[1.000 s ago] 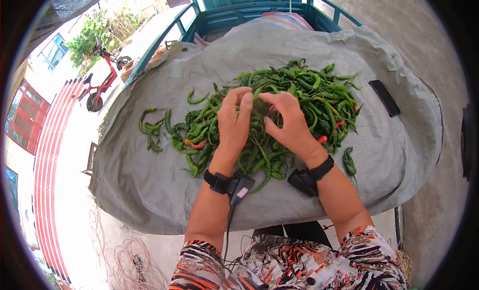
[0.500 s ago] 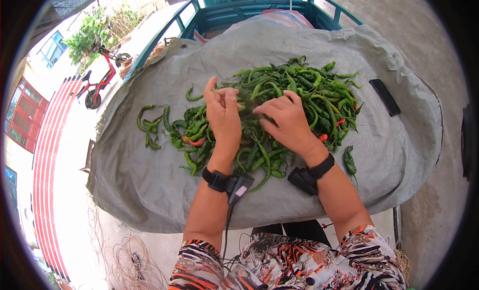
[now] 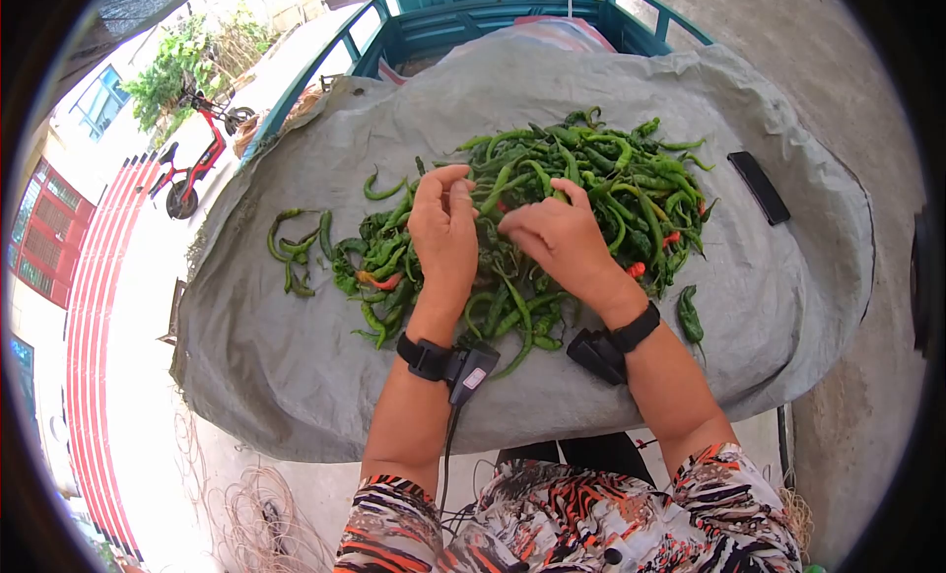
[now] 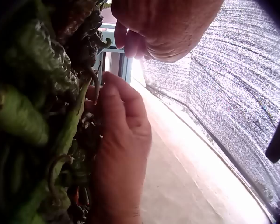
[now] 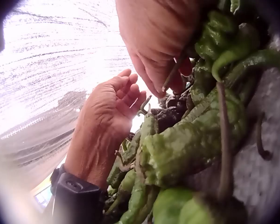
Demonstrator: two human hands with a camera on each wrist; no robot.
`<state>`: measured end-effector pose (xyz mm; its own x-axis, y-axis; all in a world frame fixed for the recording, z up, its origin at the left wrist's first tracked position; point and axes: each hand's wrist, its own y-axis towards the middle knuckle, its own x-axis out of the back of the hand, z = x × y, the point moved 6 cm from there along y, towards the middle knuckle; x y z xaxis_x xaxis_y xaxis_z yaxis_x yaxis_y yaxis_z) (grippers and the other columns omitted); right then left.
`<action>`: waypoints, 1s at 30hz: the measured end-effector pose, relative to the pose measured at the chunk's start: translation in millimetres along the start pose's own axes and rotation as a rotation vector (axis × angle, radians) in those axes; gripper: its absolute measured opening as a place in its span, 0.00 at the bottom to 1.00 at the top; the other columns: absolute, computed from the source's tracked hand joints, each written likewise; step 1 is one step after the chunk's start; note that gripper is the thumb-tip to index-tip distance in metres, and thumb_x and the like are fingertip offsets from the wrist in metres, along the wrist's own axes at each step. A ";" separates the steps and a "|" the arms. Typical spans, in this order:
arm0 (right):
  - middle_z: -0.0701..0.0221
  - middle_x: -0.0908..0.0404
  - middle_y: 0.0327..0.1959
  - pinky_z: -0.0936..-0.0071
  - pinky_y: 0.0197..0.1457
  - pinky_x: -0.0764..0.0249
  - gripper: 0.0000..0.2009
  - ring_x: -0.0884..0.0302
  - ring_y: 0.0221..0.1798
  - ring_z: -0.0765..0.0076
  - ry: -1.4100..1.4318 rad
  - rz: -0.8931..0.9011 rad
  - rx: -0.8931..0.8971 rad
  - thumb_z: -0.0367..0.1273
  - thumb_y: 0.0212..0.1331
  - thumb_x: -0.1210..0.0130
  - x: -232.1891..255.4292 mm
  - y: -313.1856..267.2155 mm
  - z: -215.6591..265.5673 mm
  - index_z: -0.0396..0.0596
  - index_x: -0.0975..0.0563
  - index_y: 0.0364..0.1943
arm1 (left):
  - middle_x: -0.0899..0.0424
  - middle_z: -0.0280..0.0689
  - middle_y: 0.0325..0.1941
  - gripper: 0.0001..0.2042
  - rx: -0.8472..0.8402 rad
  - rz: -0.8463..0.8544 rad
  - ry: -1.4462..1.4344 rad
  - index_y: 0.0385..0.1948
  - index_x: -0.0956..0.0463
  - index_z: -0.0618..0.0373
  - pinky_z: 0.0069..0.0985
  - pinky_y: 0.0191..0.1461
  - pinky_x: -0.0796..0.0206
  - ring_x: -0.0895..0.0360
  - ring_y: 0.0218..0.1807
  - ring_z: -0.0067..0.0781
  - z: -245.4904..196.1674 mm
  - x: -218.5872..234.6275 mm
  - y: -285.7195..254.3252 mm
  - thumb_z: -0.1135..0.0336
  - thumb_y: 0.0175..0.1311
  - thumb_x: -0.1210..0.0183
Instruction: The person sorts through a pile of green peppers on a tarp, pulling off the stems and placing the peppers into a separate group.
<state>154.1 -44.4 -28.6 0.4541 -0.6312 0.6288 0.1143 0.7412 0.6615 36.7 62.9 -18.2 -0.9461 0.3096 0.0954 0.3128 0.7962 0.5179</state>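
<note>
A heap of green chili peppers (image 3: 601,159), with a few red ones among them, lies on a grey sheet. Over the heap's left half is my left hand (image 3: 443,228), palm turned inward and fingers loosely bent; its palm (image 5: 109,112) shows nothing held in the right wrist view. My right hand (image 3: 564,240) reaches down into the middle of the heap, fingers bent and thumb close to them. In the left wrist view, the right hand's fingertips (image 4: 113,88) are beside a thin pepper stem (image 4: 96,84). I cannot tell whether they pinch a pepper.
Several green peppers (image 3: 296,250) lie apart at the left, and a single pepper (image 3: 689,315) at the right. A black phone (image 3: 759,188) rests on the grey sheet (image 3: 296,376). Behind stands a blue-green cart bed (image 3: 493,26); a red scooter (image 3: 197,164) is far left.
My left hand has moved left from the middle of the heap; its raised fingers have bent inward. My right hand has shifted slightly left and bent its fingers down into the peppers.
</note>
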 end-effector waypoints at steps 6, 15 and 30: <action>0.80 0.22 0.25 0.50 0.73 0.47 0.09 0.24 0.39 0.67 -0.113 0.144 0.149 0.30 0.50 0.37 4.6 -2.2 10.9 0.59 0.18 0.36 | 0.19 0.32 0.39 0.08 -0.002 -0.028 0.020 0.47 0.24 0.59 0.17 0.36 0.33 0.27 0.31 0.16 -1.1 3.3 0.4 0.70 0.76 0.52; 0.76 0.21 0.27 0.53 0.73 0.46 0.04 0.23 0.39 0.64 0.031 0.115 0.042 0.31 0.54 0.38 4.2 -2.8 1.9 0.57 0.18 0.33 | 0.20 0.35 0.40 0.08 -0.002 -0.068 -0.103 0.47 0.25 0.62 0.19 0.37 0.31 0.25 0.31 0.18 -4.8 10.3 4.5 0.74 0.73 0.52; 0.69 0.19 0.32 0.73 0.41 0.27 0.06 0.22 0.34 0.71 0.450 -0.620 -0.354 0.31 0.67 0.44 44.3 -13.2 -21.8 0.43 0.21 0.40 | 0.20 0.43 0.41 0.14 -0.226 0.726 0.670 0.45 0.22 0.57 0.38 0.55 0.33 0.26 0.49 0.47 -13.2 3.4 -10.7 0.74 0.54 0.40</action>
<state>191.9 -77.2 -18.4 0.5181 -0.8517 -0.0783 0.6950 0.3658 0.6191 29.0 48.6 -12.2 -0.4079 0.2694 0.8724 0.8737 0.3925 0.2873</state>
